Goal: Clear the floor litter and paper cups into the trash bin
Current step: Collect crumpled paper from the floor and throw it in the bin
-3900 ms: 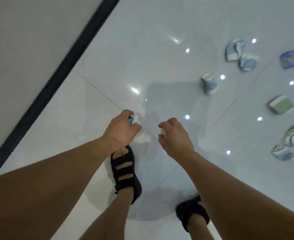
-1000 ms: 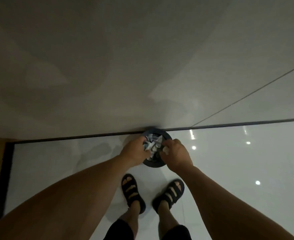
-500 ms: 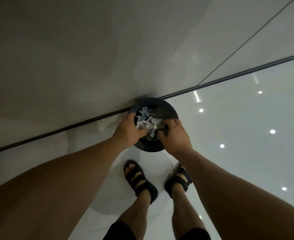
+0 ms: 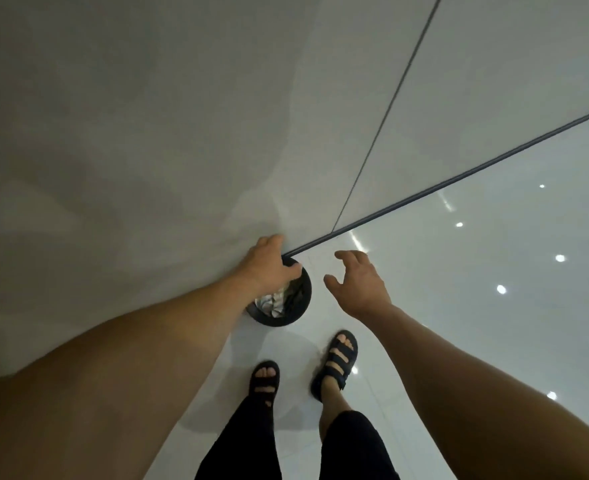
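Fingers [image 4: 351,256] spread beside trash bin [image 4: 275,321]

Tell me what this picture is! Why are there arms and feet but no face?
The camera sits on a person's head and looks down, so you see only their own arms and feet. The left hand is over a round black trash bin that stands by the wall. Its fingers bend over the rim, and I cannot tell whether they hold anything. Crumpled paper lies inside the bin. The right hand hangs beside the bin, spread open, holding nothing. Below are two feet in black sandals on a shiny white floor. The bright dots are probably lamps mirrored in it.
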Available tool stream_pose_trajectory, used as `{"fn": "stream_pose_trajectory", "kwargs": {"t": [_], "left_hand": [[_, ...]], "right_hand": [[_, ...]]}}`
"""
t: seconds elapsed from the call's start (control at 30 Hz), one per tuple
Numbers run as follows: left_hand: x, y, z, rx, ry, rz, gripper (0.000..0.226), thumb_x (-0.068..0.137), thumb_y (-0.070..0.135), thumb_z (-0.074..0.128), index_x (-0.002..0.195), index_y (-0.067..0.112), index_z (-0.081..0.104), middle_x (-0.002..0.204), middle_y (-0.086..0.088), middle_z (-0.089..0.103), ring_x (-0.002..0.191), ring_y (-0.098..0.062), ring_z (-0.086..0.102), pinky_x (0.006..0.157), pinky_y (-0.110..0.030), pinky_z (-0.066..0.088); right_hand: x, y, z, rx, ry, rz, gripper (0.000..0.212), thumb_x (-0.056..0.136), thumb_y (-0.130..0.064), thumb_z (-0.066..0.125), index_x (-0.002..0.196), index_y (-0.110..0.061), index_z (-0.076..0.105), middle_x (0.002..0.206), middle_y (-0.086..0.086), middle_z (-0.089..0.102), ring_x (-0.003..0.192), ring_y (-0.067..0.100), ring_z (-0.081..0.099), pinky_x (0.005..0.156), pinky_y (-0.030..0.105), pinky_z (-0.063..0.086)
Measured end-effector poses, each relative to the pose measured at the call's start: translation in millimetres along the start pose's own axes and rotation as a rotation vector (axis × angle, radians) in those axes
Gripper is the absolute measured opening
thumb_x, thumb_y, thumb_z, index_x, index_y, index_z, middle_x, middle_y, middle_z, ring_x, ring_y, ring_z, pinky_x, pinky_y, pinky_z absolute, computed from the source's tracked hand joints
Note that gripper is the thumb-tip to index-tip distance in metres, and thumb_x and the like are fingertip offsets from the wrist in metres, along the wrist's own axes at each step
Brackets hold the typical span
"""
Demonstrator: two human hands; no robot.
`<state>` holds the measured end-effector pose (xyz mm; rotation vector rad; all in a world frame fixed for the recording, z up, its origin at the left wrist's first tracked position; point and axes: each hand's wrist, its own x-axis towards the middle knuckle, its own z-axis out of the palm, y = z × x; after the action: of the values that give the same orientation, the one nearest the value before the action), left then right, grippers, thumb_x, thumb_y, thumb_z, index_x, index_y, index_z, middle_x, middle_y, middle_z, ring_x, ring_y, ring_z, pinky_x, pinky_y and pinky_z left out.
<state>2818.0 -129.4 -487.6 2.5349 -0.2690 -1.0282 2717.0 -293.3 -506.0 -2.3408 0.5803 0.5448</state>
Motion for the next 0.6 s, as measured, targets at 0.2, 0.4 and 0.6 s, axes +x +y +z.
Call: {"fn": "stream_pose_trajectory", "kwargs": {"t": [0.2,0.4,0.6], "left_hand": [[-78.3,80.3,-53.6,0.074,-0.007,0.230,0.080,0.083,0.045,0.065,0.148,0.019,0.027,0.149,-0.008,0.031,0.133,-0.027,0.037,0.108,-0.042,0.036],[-138.9,158.7,-66.6,0.227,-0.065,0.408,0.082,0.082,0.045,0.065,0.148,0.018,0.026,0.150,-0.009,0.030,0.132,-0.029,0.039,0.106,-0.040,0.037],[-188.7,265.1,-38.7,0.389,-0.101,0.604,0.081,0.083,0.047,0.064,0.148,0.018,0.026,0.148,-0.009,0.033,0.130,-0.029,0.041,0.103,-0.038,0.038]], "right_hand": [[-102.3,-20.9,-78.5,0.046,0.141,0.147,0.064,0.091,-0.043,0.058,0.147,-0.023,0.034,0.151,0.004,0.032,0.130,0.027,0.043,0.102,0.039,0.042],[-192.2,-13.0,-150.1,0.077,0.340,0.234,0.067,0.090,-0.046,0.058,0.148,-0.024,0.032,0.151,0.004,0.033,0.130,0.026,0.044,0.101,0.038,0.042],[-270.2,50.7,-215.1,0.124,0.519,0.353,0.070,0.089,-0.047,0.058,0.149,-0.024,0.032,0.151,0.005,0.033,0.132,0.026,0.040,0.102,0.040,0.041]]}}
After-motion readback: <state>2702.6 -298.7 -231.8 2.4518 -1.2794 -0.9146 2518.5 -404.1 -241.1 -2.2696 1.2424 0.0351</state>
